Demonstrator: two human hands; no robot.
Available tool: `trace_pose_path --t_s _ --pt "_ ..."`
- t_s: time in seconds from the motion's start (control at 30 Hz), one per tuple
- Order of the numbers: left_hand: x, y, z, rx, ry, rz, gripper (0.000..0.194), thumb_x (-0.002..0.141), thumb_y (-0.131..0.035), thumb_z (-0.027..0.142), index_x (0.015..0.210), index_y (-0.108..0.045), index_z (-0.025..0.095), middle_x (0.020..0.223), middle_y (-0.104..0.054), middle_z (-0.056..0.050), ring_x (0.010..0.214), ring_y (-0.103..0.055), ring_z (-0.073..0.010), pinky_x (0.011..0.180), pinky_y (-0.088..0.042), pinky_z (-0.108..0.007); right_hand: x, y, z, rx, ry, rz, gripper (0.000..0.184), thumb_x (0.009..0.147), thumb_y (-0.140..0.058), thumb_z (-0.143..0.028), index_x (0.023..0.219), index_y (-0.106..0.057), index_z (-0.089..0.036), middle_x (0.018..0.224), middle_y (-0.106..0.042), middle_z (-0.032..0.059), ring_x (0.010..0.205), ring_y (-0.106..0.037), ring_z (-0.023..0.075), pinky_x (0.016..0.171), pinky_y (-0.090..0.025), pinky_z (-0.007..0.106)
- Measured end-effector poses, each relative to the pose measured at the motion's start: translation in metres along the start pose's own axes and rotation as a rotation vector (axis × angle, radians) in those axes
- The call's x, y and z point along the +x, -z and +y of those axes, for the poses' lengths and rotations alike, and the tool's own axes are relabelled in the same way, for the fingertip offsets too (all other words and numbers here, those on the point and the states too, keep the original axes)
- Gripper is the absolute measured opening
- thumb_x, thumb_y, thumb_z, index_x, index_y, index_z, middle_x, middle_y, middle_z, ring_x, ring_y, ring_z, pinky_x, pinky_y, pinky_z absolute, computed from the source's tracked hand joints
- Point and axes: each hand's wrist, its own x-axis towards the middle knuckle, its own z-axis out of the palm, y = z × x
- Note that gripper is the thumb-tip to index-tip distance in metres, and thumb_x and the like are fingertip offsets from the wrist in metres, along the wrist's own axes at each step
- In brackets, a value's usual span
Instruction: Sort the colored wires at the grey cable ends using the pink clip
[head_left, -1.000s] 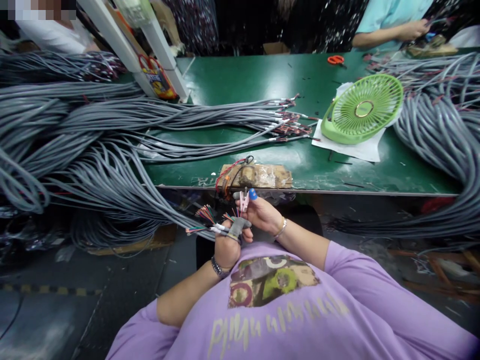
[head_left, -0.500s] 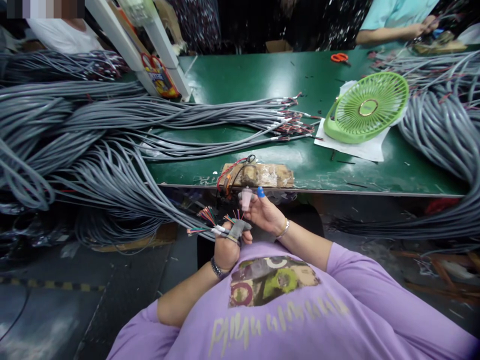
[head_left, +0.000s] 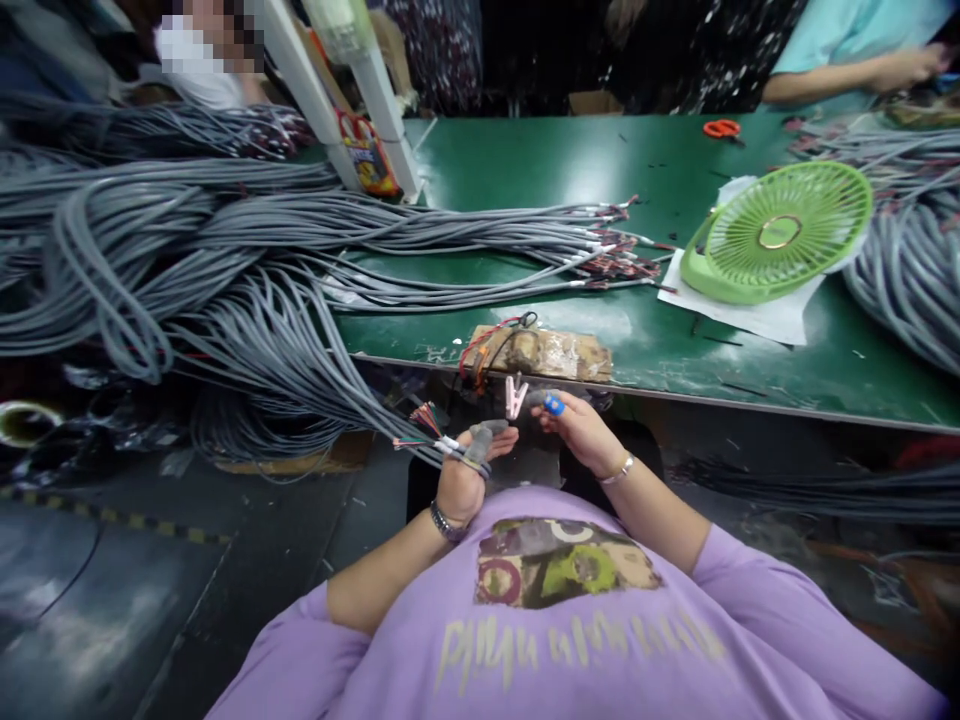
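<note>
My left hand (head_left: 463, 478), with grey finger covers, is closed around the ends of several grey cables (head_left: 382, 432). Fanned coloured wires (head_left: 427, 415) stick out past white bands beside its fingers. My right hand (head_left: 581, 428) has a blue cover on its thumb, and its thumb and fingertips are pinched together. Anything between them is too small to make out. Just left of those fingertips, a pink clip (head_left: 515, 397) stands at the table's front edge, beyond my left fingertips.
A worn wooden block (head_left: 551, 352) with red and black leads lies at the front edge of the green table (head_left: 510, 150). Bundles of grey cable (head_left: 247, 225) cover the left side. A green fan (head_left: 780, 230) and orange scissors (head_left: 721, 129) are to the right. Co-workers sit opposite.
My right hand has moved right, off the pink clip, and its fingers have closed into a pinch. The left hand still holds the cables. The whole view has shifted slightly.
</note>
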Motion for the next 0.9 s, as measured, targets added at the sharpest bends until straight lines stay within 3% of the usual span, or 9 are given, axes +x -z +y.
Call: trace_pose_path --t_s 0.07,0.13,0.2,0.27,0.43,0.57,0.7,0.8,0.9 --pt "-0.001 0.0 0.002 0.045 0.022 -0.002 0.038 0.08 -0.064 0.049 0.091 -0.068 0.013 0.08 -0.074 -0.01 0.066 -0.07 -0.0169 0.054 -0.051 -0.023 -0.005 0.0 -0.005 -0.192 0.088 -0.032 0.034 0.073 -0.072 -0.048 0.086 -0.068 -0.017 0.077 -0.066 0.0032 0.062 -0.051 0.0101 0.06 -0.041 0.024" --pt "-0.004 0.001 0.004 0.168 0.08 -0.045 0.039 0.08 -0.063 0.051 0.085 -0.067 0.012 0.068 -0.072 -0.007 0.048 -0.063 -0.0116 0.04 -0.039 -0.018 -0.012 -0.004 -0.009 -0.338 0.146 -0.111 0.032 0.076 -0.068 -0.047 0.081 -0.068 -0.016 0.072 -0.064 0.0022 0.06 -0.05 0.0105 0.06 -0.041 0.025" --pt "-0.006 0.002 0.006 0.327 0.126 -0.125 0.04 0.082 -0.061 0.051 0.072 -0.065 0.012 0.054 -0.065 -0.003 0.037 -0.054 -0.0076 0.036 -0.032 -0.017 -0.019 -0.011 -0.012 -0.422 0.17 -0.192 0.031 0.077 -0.068 -0.047 0.077 -0.067 -0.016 0.068 -0.062 0.0011 0.061 -0.052 0.0113 0.062 -0.044 0.026" --pt "-0.008 0.003 0.007 0.437 0.142 -0.181 0.04 0.08 -0.063 0.049 0.062 -0.06 0.013 0.047 -0.059 0.0 0.035 -0.05 -0.0062 0.037 -0.033 -0.016 -0.027 -0.022 -0.012 -0.445 0.211 -0.237 0.031 0.075 -0.07 -0.046 0.076 -0.066 -0.016 0.069 -0.063 0.0014 0.064 -0.054 0.0125 0.067 -0.046 0.028" --pt "-0.007 0.005 0.004 0.519 0.146 -0.197 0.031 0.072 -0.071 0.041 0.063 -0.057 0.015 0.051 -0.058 0.002 0.038 -0.051 -0.0083 0.038 -0.039 -0.018 -0.037 -0.046 -0.008 -0.4 0.238 -0.224 0.029 0.072 -0.074 -0.041 0.083 -0.061 -0.018 0.067 -0.059 -0.0003 0.057 -0.051 0.0119 0.057 -0.045 0.026" --pt "-0.005 0.006 0.003 0.547 0.169 -0.253 0.027 0.072 -0.072 0.035 0.062 -0.057 0.016 0.049 -0.058 0.002 0.038 -0.049 -0.008 0.039 -0.039 -0.018 -0.034 -0.048 -0.004 -0.37 0.22 -0.164 0.027 0.072 -0.073 -0.04 0.081 -0.06 -0.019 0.068 -0.057 -0.0004 0.059 -0.049 0.0122 0.057 -0.043 0.026" --pt "-0.004 0.005 0.007 0.574 0.191 -0.31 0.029 0.069 -0.076 0.04 0.066 -0.061 0.015 0.05 -0.06 0.001 0.038 -0.048 -0.0081 0.039 -0.038 -0.019 -0.03 -0.044 -0.003 -0.226 0.159 -0.191 0.026 0.072 -0.071 -0.038 0.086 -0.06 -0.018 0.073 -0.06 0.0008 0.065 -0.055 0.0146 0.063 -0.047 0.029" --pt "-0.003 0.006 0.007 0.54 0.151 -0.388 0.036 0.074 -0.07 0.05 0.07 -0.066 0.015 0.059 -0.066 -0.003 0.047 -0.056 -0.0109 0.048 -0.046 -0.022 -0.029 -0.039 -0.007 -0.166 0.101 -0.22 0.024 0.072 -0.071 -0.036 0.082 -0.059 -0.018 0.069 -0.061 0.0001 0.061 -0.057 0.0145 0.061 -0.048 0.029" --pt "0.0 0.009 0.005 0.415 0.084 -0.316 0.045 0.081 -0.058 0.059 0.082 -0.07 0.015 0.073 -0.071 -0.007 0.065 -0.065 -0.0169 0.064 -0.054 -0.028 -0.028 -0.034 -0.012 -0.138 0.061 -0.243 0.02 0.07 -0.072 -0.032 0.077 -0.059 -0.018 0.064 -0.06 -0.0009 0.057 -0.056 0.0142 0.059 -0.048 0.03"
